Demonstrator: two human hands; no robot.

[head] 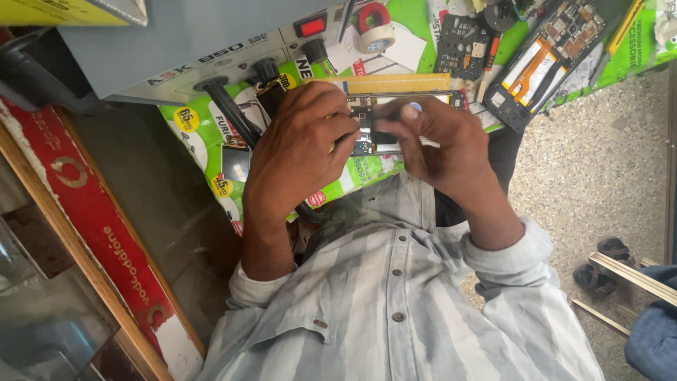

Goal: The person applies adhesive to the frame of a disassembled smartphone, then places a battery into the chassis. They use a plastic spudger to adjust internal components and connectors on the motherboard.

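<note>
two hands meet at my centre: left hand and right hand both pinch an opened phone over the green printed mat. at eleven o'clock a grey station; at twelve a tape roll; at one another stripped phone.

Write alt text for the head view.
Seen from above, a person's left hand and right hand hold an opened phone over a green printed mat. A second opened phone, a loose circuit board, a tape roll and a grey machine lie beyond.
</note>
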